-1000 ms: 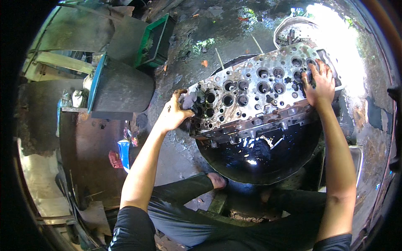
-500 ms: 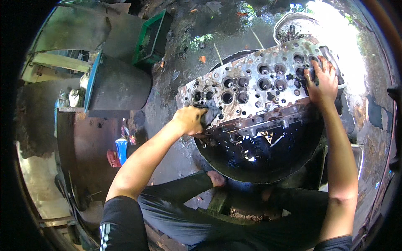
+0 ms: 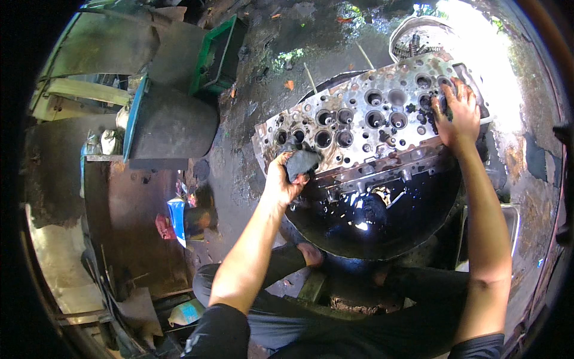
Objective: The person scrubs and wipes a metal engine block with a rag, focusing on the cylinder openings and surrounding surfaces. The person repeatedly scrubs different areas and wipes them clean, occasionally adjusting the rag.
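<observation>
A long metal cylinder head (image 3: 359,131), stained and full of round bores, lies aslant across a wide black basin (image 3: 323,233) of dark liquid. Near its left end my left hand (image 3: 282,182) is closed round a dark grey rag (image 3: 302,163), which sits at the head's front left edge. At the other end, my right hand (image 3: 459,119) lies on the face with fingers and thumb spread apart, beside the last bores. The fingertips look black and wet.
Beyond the head's far right corner stands a round white bucket (image 3: 418,36) with coil springs. A green crate (image 3: 215,57) and a dark blue-rimmed bin (image 3: 173,122) stand left. By my right forearm is a metal tray (image 3: 510,221). Two thin rods rise behind the head.
My left hand has turned palm up and drawn slightly back toward me with the rag, whose bunched side now shows. The right hand stays nearly where it was.
</observation>
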Available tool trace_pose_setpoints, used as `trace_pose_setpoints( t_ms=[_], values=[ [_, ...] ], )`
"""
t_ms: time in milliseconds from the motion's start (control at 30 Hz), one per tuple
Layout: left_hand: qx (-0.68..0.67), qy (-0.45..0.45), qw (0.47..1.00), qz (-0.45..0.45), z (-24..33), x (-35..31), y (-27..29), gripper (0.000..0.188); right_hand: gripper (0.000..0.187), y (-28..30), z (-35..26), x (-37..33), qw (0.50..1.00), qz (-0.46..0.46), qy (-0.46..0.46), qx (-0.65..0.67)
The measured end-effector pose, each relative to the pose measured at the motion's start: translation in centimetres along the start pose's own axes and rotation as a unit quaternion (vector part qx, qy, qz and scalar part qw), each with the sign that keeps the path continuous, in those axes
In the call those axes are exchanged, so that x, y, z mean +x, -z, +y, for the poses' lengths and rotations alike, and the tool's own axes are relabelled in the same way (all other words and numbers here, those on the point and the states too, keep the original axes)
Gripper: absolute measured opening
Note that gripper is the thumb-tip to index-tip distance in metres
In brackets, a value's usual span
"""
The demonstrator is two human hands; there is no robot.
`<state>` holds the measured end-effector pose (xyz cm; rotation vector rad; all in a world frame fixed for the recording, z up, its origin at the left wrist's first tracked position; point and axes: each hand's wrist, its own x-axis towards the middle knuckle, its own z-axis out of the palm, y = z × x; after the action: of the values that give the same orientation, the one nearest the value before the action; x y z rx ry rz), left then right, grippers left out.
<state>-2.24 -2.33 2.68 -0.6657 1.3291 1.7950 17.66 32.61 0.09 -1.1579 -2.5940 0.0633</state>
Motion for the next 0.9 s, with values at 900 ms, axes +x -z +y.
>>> trace_pose_setpoints(
  t_ms=[900],
  values=[
    [0.928, -0.242, 0.28, -0.037, 3.5, -2.1, 0.5, 0.064, 0.046, -1.4, 0.8, 0.3, 0.998, 0.05, 0.037, 0.012]
  ],
)
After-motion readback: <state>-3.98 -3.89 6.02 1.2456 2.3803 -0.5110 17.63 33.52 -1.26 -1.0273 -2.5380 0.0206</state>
